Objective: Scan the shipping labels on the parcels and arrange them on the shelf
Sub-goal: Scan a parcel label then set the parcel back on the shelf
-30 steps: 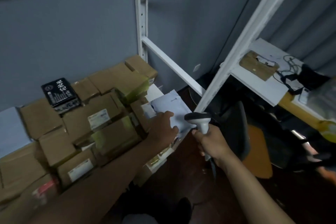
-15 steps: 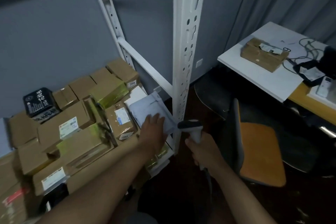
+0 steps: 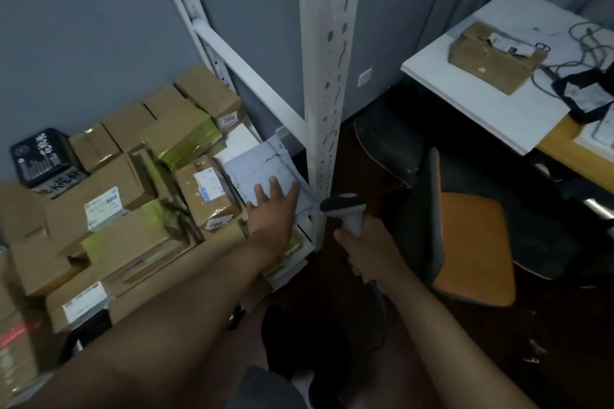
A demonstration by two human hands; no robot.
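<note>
The shelf post (image 3: 324, 103) hides the grey mailer's (image 3: 262, 173) right edge

A flat pale grey plastic mailer bag (image 3: 262, 164) is lying at the right end of the white metal shelf (image 3: 320, 83), right up against its slotted upright post, crinkled and a bit tilted. Next to it, brown cardboard parcels (image 3: 109, 196) are sitting packed tight, several showing white shipping labels, some wrapped in yellowish tape. A grey handheld barcode scanner (image 3: 347, 209) is pointing its head toward the mailer.
</note>
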